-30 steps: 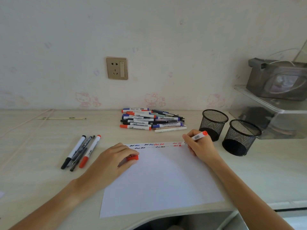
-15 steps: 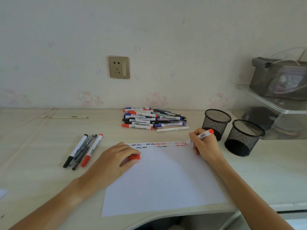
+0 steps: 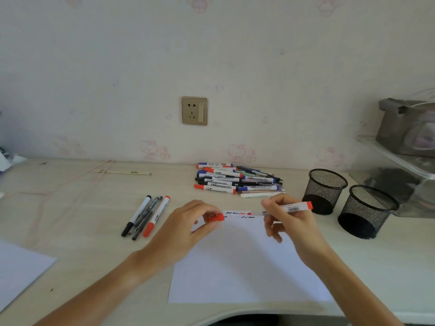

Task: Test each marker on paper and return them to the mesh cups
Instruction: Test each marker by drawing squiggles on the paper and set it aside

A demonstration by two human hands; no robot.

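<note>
The barcode label on the white red-ended marker (image 3: 286, 208) is too small to read. The right hand (image 3: 286, 220) pinches it above the white paper sheet (image 3: 247, 262), long axis level, tip pointing left toward the red cap (image 3: 215, 217) pinched in the left hand (image 3: 186, 228). Both black mesh cups (image 3: 324, 190) look empty.

The pale wooden desk (image 3: 94, 231) carries a white paper sheet (image 3: 240, 267) and a marker pile (image 3: 237, 181). Two mesh cups (image 3: 346, 201) stand right; four pens (image 3: 146, 216) lie left.
</note>
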